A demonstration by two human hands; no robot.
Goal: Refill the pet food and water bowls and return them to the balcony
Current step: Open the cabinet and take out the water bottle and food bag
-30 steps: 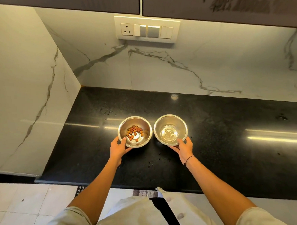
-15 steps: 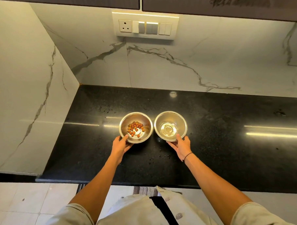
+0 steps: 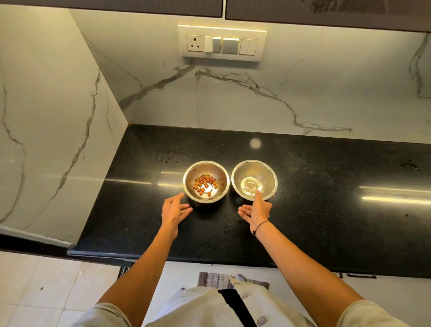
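Toward the left end of the black table [image 3: 335, 207], between its near edge and the marble back wall [image 3: 231, 100], two steel bowls stand side by side, close but apart. The food bowl [image 3: 206, 181] on the left holds a small heap of brown kibble [image 3: 205, 183]; the water bowl [image 3: 254, 180] on the right holds a shallow pool of clear water. The left hand [image 3: 173, 209] hovers just beside the food bowl's near-left rim, fingers straight and spread, holding nothing. The right hand [image 3: 257, 211] lies palm-up by the water bowl, fingers relaxed, one fingertip at the near rim; whether it touches cannot be told. A switch panel [image 3: 222, 43] sits on the wall above.
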